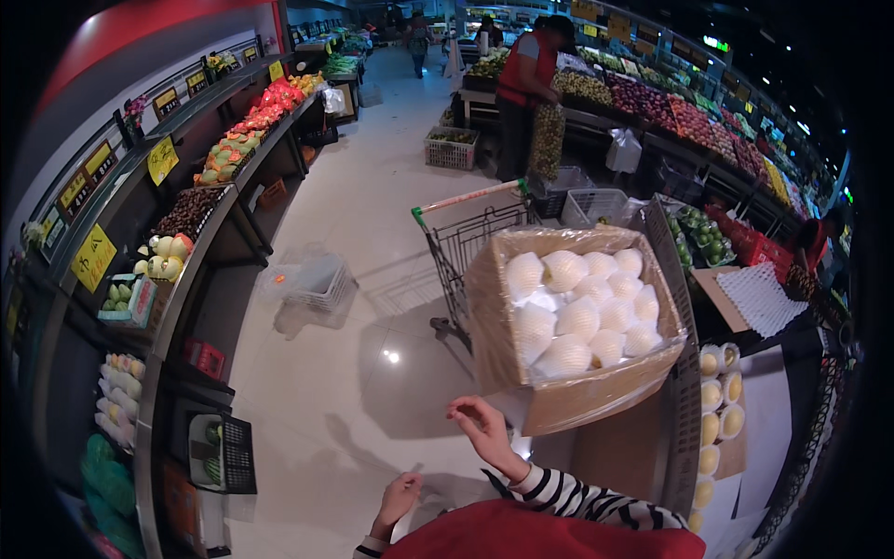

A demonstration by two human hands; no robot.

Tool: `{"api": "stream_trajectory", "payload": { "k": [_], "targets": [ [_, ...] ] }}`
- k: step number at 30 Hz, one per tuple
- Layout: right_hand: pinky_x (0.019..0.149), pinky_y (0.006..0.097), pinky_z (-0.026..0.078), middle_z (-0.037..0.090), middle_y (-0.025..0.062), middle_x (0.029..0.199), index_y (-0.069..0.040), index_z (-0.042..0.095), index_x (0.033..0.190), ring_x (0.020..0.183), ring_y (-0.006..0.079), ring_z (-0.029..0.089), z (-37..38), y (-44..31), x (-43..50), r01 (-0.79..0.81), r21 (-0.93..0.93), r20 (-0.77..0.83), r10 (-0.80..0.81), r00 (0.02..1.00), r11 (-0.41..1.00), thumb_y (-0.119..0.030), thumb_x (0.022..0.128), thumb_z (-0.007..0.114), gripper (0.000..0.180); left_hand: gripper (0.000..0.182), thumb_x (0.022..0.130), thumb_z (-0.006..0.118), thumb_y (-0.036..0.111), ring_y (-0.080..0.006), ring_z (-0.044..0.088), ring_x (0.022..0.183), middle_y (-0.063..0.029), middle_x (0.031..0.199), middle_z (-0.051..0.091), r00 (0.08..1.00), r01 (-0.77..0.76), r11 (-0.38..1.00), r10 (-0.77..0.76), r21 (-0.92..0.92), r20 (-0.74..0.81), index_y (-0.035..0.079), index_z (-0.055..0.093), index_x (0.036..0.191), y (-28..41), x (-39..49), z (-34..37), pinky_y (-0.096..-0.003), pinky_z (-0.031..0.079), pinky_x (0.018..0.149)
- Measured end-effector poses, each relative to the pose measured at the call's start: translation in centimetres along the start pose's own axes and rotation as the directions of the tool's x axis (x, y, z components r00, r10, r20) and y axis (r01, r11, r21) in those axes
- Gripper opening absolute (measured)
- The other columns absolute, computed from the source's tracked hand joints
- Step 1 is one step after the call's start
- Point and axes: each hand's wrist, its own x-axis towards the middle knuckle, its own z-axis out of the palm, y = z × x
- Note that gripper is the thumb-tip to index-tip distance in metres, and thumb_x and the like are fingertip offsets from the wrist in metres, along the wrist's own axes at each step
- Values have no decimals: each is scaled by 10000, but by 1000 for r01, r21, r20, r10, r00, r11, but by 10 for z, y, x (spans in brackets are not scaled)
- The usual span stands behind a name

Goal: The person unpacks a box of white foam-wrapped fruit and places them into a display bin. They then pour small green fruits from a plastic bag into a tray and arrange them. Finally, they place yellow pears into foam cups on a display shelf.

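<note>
A cardboard carton point(594, 405) with clear plastic film over its edges stands open at the right, at the shopping cart. Inside, several round fruits in white foam nets point(578, 316) are packed close together. My right hand point(483, 432) hovers at the carton's near left corner, fingers loosely bent, holding nothing. Lower down, my left hand point(399, 497) hangs over the floor in front of my red apron, relaxed and free of any object. The wire shopping cart point(464, 244) has a handle with green ends and is partly hidden by the carton.
Produce shelves point(150, 391) run along the left. A light plastic crate point(325, 283) with plastic film sits on the tiled floor. To the right, yellow fruits point(711, 426) line a display beside a foam net sheet point(761, 297). A person in a red vest point(520, 77) holds a long net bag of fruit point(547, 143).
</note>
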Motion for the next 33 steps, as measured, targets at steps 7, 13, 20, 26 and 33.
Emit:
{"api": "stream_trajectory", "payload": {
  "k": [7,13,20,26,33],
  "targets": [
    [802,303,525,669,103,1009,-25,630,1111,891,194,671,78,38,61,-39,-241,257,103,961,970,-51,923,582,196,232,959,571,166,-124,623,777,-54,903,647,997,-42,996,37,-75,-69,5,620,1119,46,71,-109,-251,516,683],
    [791,310,523,674,98,1010,-23,637,1104,881,192,668,97,96,165,-112,-218,97,135,986,970,-86,929,585,193,261,975,551,186,-102,597,860,-35,1001,640,969,-20,997,38,-73,246,20,602,1168,94,197,-144,-252,497,765],
    [785,326,523,694,120,1005,-24,630,1122,878,215,677,103,131,346,-137,-331,78,172,982,934,-171,954,570,231,274,989,508,166,-107,592,882,-40,1029,633,891,-94,988,29,121,453,20,583,1208,168,366,-210,-257,491,798],
    [764,315,527,699,122,990,-32,644,1100,875,230,689,90,127,503,-53,-331,-56,37,998,942,-145,935,597,205,264,970,526,170,-110,599,838,-29,967,644,906,-25,999,13,23,424,26,597,1180,242,506,-270,-256,492,762],
    [775,317,535,694,114,970,-27,640,1077,893,217,684,68,184,665,-135,-389,-238,42,970,911,-107,924,596,178,260,977,517,177,-115,616,840,-39,990,656,867,47,996,-78,76,492,33,599,1177,291,706,-342,-260,503,750]
  ]
}}
